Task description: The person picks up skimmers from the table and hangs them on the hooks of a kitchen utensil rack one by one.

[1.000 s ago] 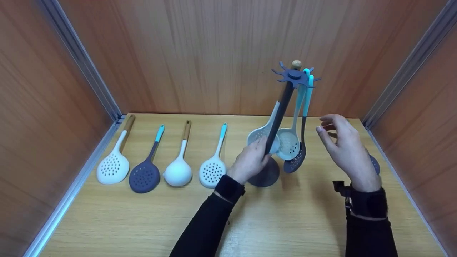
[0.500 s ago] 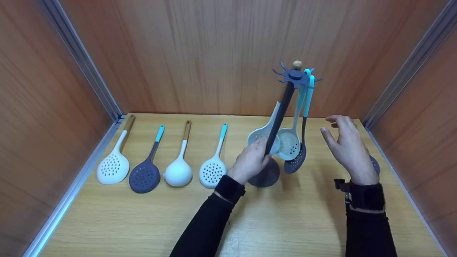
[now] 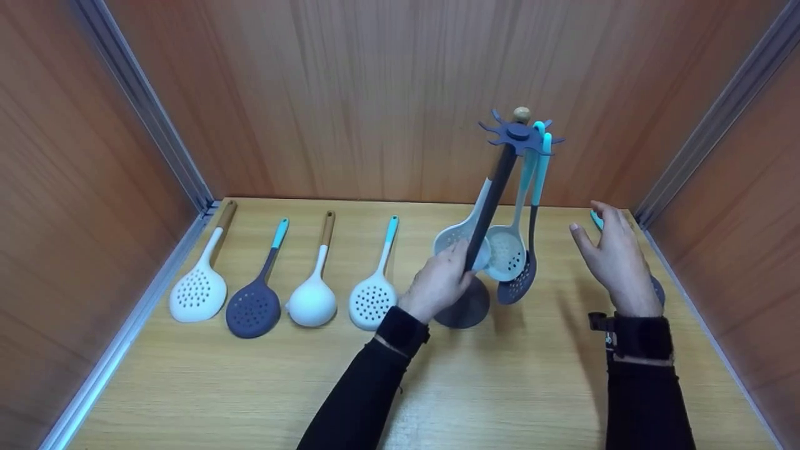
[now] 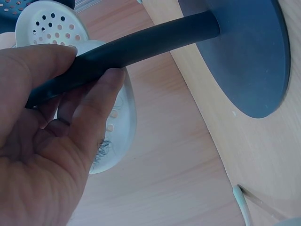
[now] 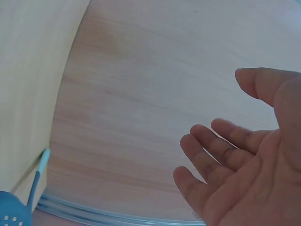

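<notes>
My left hand grips the dark pole of a utensil stand, low down above its round base; the left wrist view shows thumb and fingers around the pole. From the stand's hooked top hang a white slotted utensil, a pale perforated one with a turquoise handle, and a dark slotted spoon with a turquoise handle. My right hand is open and holds nothing. It partly hides a dark skimmer at the far right, whose perforated head shows in the right wrist view.
Along the left of the wooden table lie a white skimmer, a dark skimmer, a white ladle and another white skimmer. Wood panels enclose the back and both sides, with metal rails at the corners.
My right hand has moved right, away from the stand, uncovering the turquoise handle tip of the skimmer behind it. The left hand and the stand have barely moved.
</notes>
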